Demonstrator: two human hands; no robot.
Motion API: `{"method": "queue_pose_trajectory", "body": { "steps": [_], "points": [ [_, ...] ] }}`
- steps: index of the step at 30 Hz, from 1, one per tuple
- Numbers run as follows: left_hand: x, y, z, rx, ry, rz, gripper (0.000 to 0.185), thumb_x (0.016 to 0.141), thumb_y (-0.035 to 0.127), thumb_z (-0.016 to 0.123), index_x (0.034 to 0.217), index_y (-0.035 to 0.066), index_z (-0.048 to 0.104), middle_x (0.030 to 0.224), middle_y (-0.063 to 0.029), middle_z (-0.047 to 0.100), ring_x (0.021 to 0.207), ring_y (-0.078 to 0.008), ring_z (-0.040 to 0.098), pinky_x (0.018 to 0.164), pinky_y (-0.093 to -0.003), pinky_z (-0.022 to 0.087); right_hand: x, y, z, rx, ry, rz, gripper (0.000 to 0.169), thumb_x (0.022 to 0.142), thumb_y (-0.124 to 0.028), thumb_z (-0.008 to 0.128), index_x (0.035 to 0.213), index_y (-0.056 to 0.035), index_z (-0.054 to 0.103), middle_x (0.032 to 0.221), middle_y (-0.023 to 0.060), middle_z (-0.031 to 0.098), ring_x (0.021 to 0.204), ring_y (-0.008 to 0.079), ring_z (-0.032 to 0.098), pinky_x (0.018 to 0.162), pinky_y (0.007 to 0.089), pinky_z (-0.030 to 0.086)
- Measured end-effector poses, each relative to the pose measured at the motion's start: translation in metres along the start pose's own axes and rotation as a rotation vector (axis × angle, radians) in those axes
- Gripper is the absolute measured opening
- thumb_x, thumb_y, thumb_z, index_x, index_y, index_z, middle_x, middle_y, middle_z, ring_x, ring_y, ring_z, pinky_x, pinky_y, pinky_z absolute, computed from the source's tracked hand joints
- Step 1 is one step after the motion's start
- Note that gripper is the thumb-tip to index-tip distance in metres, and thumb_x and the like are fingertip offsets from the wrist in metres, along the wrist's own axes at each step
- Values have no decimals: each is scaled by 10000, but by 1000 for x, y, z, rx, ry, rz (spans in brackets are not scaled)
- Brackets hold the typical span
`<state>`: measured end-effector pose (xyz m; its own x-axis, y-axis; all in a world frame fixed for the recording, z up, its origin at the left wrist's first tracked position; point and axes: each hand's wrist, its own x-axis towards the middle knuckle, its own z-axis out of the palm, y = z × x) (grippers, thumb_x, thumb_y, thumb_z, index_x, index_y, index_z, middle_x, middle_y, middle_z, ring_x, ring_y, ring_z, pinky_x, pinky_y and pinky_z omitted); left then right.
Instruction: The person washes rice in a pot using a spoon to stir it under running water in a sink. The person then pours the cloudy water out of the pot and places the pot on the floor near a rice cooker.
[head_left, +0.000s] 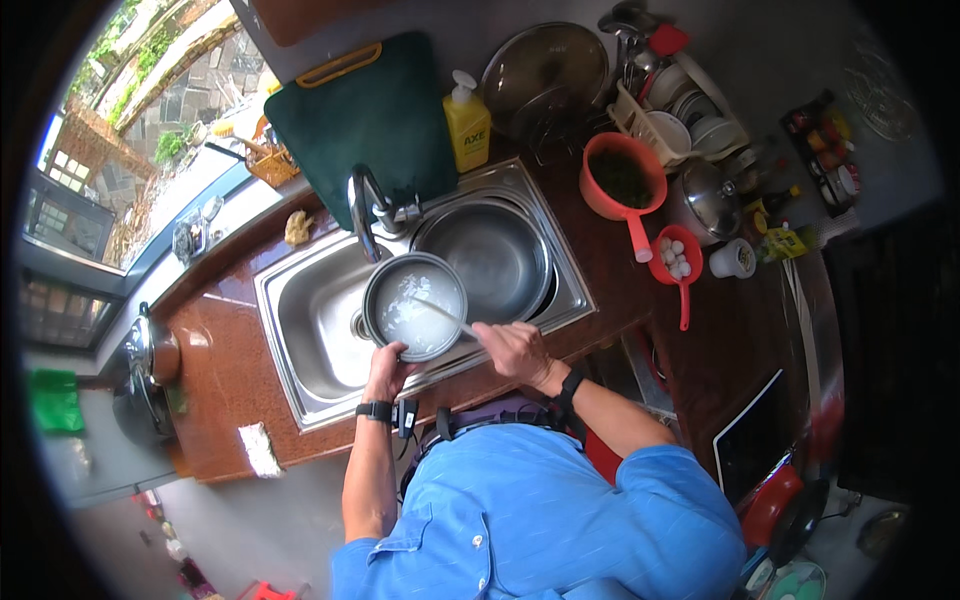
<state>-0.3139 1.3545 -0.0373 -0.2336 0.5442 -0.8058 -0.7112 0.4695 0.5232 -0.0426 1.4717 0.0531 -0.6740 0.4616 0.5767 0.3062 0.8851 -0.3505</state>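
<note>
My left hand (387, 370) grips the near rim of a round metal pot (369, 289), held tilted over the divide of the double-bowl sink. Inside are white grains that look like rice (415, 291) and cloudy liquid. In my right hand (517, 349) is the handle of a pale, slender utensil (441, 310). Its far end dips into the pot, so its head is hidden. Beneath and left of the pot lies the steel sink bowl (311, 319) with its drain partly covered. A large metal basin (495, 262) sits in the right bowl. The chrome faucet (361, 214) arches just behind the pot.
Behind the sink stand a green cutting board (360, 127), a yellow soap pump bottle (468, 131) and a pot lid (546, 75). To the right are a red strainer with greens (586, 180), a red ladle of white balls (683, 300), and a lidded steel pot (701, 199).
</note>
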Motion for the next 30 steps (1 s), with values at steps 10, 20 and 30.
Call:
{"method": "queue_pose_trajectory", "body": {
  "steps": [10, 20, 30],
  "points": [
    [9, -9, -8, 14, 57, 62, 241, 924, 28, 560, 1088, -146, 527, 996, -204, 639, 751, -295, 716, 567, -333, 657, -27, 31, 10, 54, -126, 53, 194, 890, -28, 593, 1082, -24, 624, 767, 92, 656, 652, 280, 668, 578, 377, 504],
    [-18, -4, 14, -104, 42, 68, 244, 946, 17, 501, 1127, -147, 503, 1046, -220, 636, 876, -323, 713, 670, -363, 669, -36, 44, 9, 105, -183, 80, 225, 857, -6, 605, 1082, -17, 593, 824, 154, 679, 748, 338, 687, 672, 429, 530],
    [-11, -8, 9, -121, 45, 63, 299, 950, 40, 510, 1182, -149, 491, 1079, -227, 642, 887, -327, 721, 663, -355, 680, -52, 88, -13, 637, -64, 862, 204, 929, -151, 632, 1094, -31, 619, 893, 171, 689, 824, 294, 690, 732, 407, 526]
  ]
}}
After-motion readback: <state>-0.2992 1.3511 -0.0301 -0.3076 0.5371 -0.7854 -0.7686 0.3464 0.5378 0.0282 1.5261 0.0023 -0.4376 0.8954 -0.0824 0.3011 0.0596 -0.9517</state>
